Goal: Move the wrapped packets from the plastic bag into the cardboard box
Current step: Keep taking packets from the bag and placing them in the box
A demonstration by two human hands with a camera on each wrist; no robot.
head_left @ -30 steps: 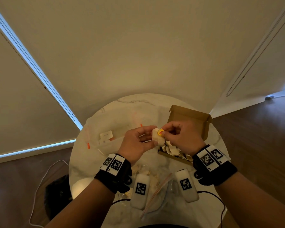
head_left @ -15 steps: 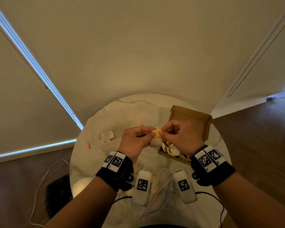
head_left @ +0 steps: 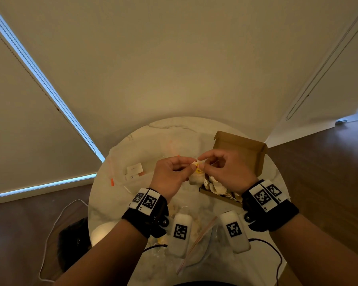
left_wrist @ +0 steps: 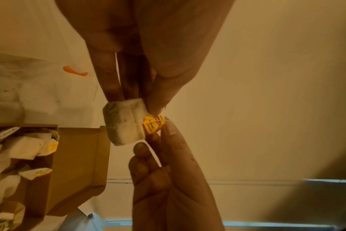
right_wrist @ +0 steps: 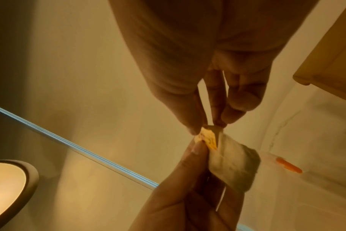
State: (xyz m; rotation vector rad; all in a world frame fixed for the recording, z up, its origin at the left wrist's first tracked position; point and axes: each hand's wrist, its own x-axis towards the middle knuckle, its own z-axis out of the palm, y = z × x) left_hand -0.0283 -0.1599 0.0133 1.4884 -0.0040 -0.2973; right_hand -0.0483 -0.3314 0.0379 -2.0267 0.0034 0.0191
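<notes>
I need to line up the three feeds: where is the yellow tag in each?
Head: yellow tag at centre, pinched between both hands.
Left wrist: centre, right of the packet.
Right wrist: centre, left of the packet.
Shared landmark: cardboard box.

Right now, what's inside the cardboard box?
The cardboard box holds several white packets, some with yellow tags, piled loosely. The right hand covers part of the box in the head view, so I can't count them or see the bottom.
</notes>
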